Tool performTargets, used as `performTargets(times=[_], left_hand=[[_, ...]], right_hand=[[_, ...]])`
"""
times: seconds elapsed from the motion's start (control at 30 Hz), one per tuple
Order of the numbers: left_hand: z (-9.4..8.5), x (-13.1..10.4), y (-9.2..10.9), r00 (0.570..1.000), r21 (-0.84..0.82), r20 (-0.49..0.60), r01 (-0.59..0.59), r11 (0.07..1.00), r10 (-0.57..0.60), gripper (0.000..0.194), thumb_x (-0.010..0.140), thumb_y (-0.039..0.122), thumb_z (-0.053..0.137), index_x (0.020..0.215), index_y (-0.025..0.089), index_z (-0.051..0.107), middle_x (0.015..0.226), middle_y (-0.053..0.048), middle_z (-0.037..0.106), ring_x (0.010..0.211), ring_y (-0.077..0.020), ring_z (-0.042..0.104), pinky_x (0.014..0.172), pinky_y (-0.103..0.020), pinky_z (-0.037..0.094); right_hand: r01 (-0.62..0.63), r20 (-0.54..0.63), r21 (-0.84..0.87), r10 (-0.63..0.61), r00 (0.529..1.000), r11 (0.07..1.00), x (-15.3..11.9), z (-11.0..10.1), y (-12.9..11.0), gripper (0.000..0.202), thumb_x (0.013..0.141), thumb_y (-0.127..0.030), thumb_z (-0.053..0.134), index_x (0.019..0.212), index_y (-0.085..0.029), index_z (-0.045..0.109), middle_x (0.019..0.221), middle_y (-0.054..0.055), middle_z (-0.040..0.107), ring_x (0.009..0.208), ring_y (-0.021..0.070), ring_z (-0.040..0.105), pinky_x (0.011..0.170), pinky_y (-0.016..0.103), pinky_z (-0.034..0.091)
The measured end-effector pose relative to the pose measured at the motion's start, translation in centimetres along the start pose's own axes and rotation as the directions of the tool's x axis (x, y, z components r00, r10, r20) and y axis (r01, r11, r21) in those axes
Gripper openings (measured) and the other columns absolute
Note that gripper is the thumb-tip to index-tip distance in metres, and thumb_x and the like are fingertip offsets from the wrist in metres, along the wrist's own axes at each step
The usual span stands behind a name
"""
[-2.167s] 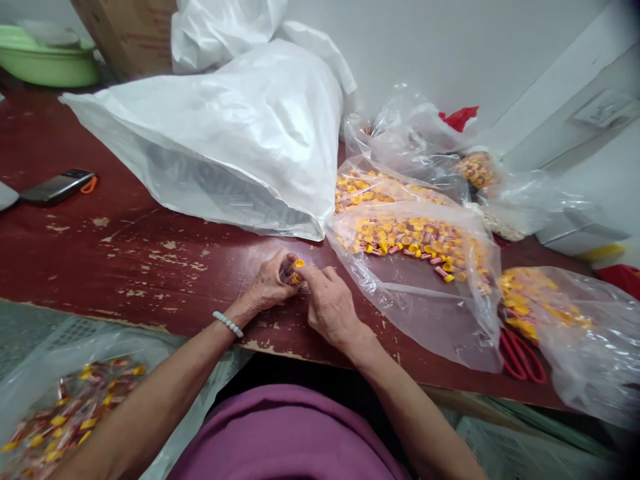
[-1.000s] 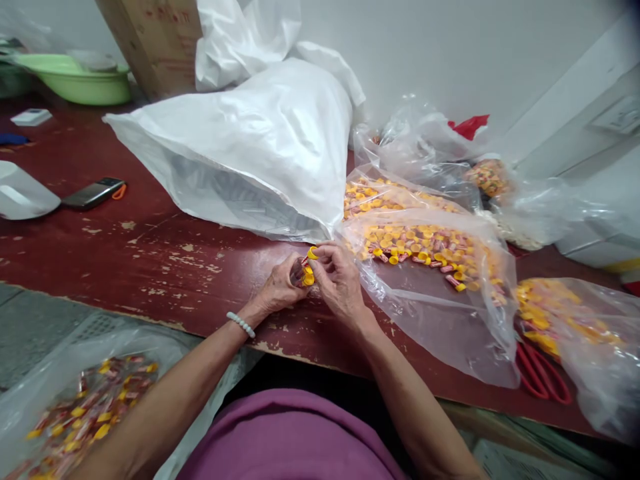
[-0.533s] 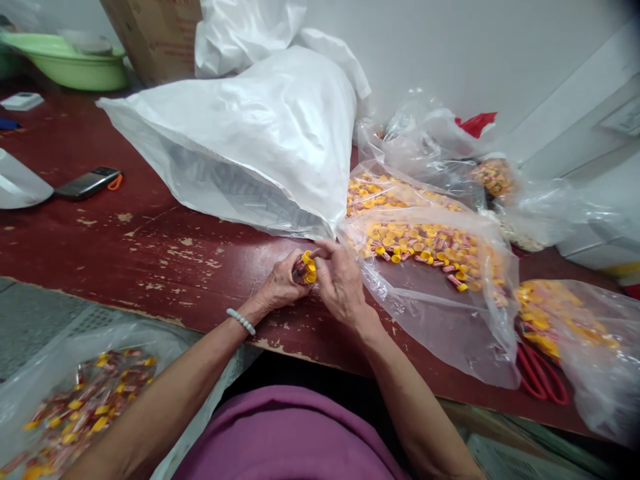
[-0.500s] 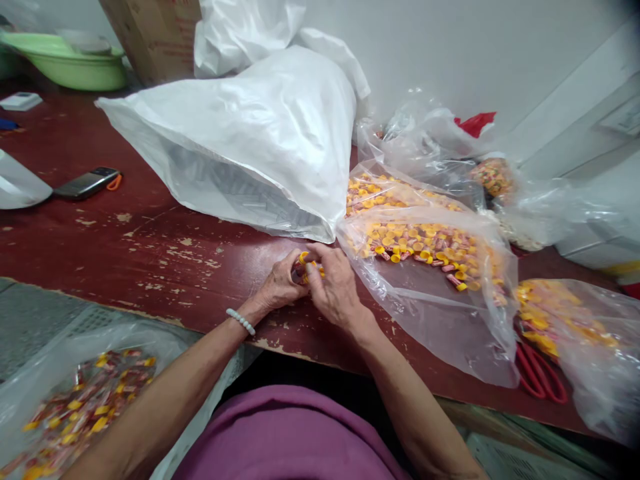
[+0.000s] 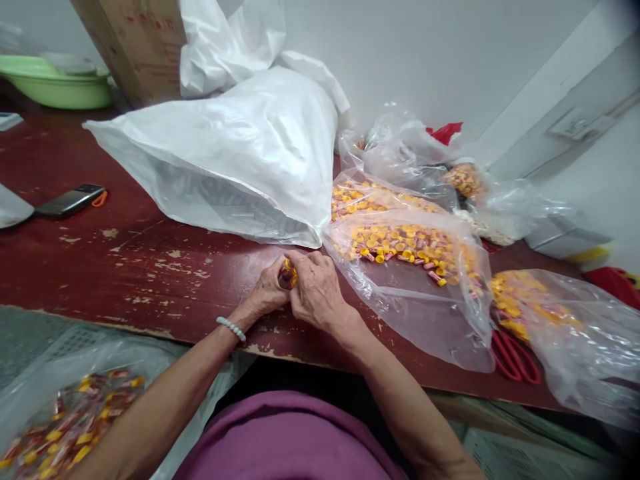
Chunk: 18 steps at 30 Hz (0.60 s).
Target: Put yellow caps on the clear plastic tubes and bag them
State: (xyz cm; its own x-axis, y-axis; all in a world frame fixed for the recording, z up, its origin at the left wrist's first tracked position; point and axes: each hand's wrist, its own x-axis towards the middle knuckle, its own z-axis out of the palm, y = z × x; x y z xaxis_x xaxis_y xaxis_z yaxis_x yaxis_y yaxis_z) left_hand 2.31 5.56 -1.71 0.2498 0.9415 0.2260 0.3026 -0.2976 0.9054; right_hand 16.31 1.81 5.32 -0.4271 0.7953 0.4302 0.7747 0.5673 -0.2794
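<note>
My left hand [image 5: 269, 288], with a pale bead bracelet at the wrist, is closed around a small clear tube [image 5: 287, 276] with dark red and yellow in it. My right hand [image 5: 318, 288] presses against it from the other side, fingers bent over its top and partly hiding it. Just beyond my hands, a white woven sack [image 5: 260, 133] lies with its mouth facing me, clear tubes [image 5: 240, 210] inside. To the right, an open plastic bag [image 5: 400, 313] holds many yellow caps [image 5: 400, 237] mixed with small red-striped pieces [image 5: 431, 265].
Red-handled scissors [image 5: 515, 360] lie by another bag of yellow pieces [image 5: 540, 307]. Lower left, a lined crate holds filled, yellow-capped tubes [image 5: 83, 427]. A black device [image 5: 73, 200], a green basin [image 5: 60, 87] and a cardboard box [image 5: 140, 50] stand left on the worn red table [image 5: 165, 287].
My right fingers have closed down over the tube and its yellow top, and the tube now points more toward me. The whole view has shifted slightly right.
</note>
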Motion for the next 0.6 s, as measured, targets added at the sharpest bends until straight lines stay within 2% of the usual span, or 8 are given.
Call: performTargets(times=[0.1,0.17,0.3,0.37,0.43,0.5,0.6], left_hand=[[0.3,0.1,-0.1,0.999,-0.042,-0.038,0.026,0.999,-0.027,0.041,0.054,0.013,0.066,0.092,0.016,0.051,0.08,0.001,0.058,0.071,-0.0131,0.053,0.065,-0.023,0.044],[0.3,0.1,0.1,0.999,-0.045,-0.032,0.033,0.998,-0.035,0.043,0.054,0.012,0.066,0.094,0.016,0.052,0.081,0.001,0.059,0.071,-0.013,0.053,0.065,-0.023,0.044],[0.2,0.1,0.7,1.0,-0.059,0.022,0.004,0.998,-0.003,0.046,0.056,0.015,0.067,0.1,0.016,0.052,0.087,0.0,0.061,0.077,-0.0144,0.058,0.07,-0.024,0.046],[0.1,0.1,0.9,1.0,-0.028,0.02,-0.005,1.0,0.005,0.043,0.059,0.016,0.066,0.099,0.016,0.052,0.087,0.0,0.061,0.077,-0.0142,0.058,0.07,-0.024,0.045],[0.1,0.1,0.9,1.0,0.02,0.019,0.011,1.0,-0.011,0.036,0.06,0.017,0.066,0.094,0.016,0.052,0.081,0.001,0.059,0.072,-0.0127,0.055,0.065,-0.022,0.044],[0.0,0.1,0.9,0.999,0.045,0.019,0.027,0.999,-0.028,0.034,0.06,0.018,0.066,0.09,0.016,0.051,0.076,0.003,0.057,0.067,-0.0114,0.052,0.062,-0.021,0.042],[0.0,0.2,0.7,1.0,0.028,0.006,0.008,1.0,-0.008,0.034,0.058,0.017,0.068,0.087,0.016,0.051,0.076,0.003,0.055,0.068,-0.011,0.05,0.062,-0.021,0.041]], right_hand=[[-0.056,0.023,-0.006,0.057,0.998,0.998,0.0,0.5,-0.1,0.067,0.063,-0.011,0.05,0.129,-0.011,0.044,0.11,0.014,0.061,0.098,0.0281,0.049,0.084,0.042,0.039],[-0.109,0.019,0.062,0.108,0.994,0.992,-0.2,0.7,0.1,0.069,0.062,-0.009,0.049,0.13,-0.011,0.043,0.114,0.014,0.06,0.098,0.0273,0.05,0.085,0.042,0.041],[-0.184,0.025,0.345,0.187,0.982,0.921,-0.4,0.9,1.1,0.066,0.061,-0.006,0.045,0.126,-0.016,0.043,0.117,0.009,0.06,0.103,0.0226,0.052,0.091,0.039,0.043],[-0.208,0.041,0.504,0.218,0.975,0.838,-0.5,1.1,1.8,0.063,0.063,-0.005,0.042,0.125,-0.02,0.042,0.114,0.005,0.062,0.101,0.0185,0.056,0.087,0.035,0.047],[-0.21,0.015,0.566,0.245,0.969,0.797,-0.7,1.2,2.2,0.063,0.066,-0.005,0.04,0.126,-0.022,0.04,0.116,0.003,0.061,0.097,0.0156,0.058,0.083,0.031,0.049],[-0.172,-0.042,0.487,0.22,0.975,0.856,-0.9,1.2,2.2,0.066,0.066,-0.004,0.04,0.13,-0.021,0.04,0.124,0.005,0.057,0.103,0.0166,0.056,0.089,0.033,0.047],[-0.056,-0.041,0.238,0.068,0.997,0.97,-1.4,1.5,1.3,0.072,0.066,-0.005,0.043,0.137,-0.015,0.037,0.13,0.01,0.054,0.119,0.0229,0.046,0.102,0.041,0.036]])
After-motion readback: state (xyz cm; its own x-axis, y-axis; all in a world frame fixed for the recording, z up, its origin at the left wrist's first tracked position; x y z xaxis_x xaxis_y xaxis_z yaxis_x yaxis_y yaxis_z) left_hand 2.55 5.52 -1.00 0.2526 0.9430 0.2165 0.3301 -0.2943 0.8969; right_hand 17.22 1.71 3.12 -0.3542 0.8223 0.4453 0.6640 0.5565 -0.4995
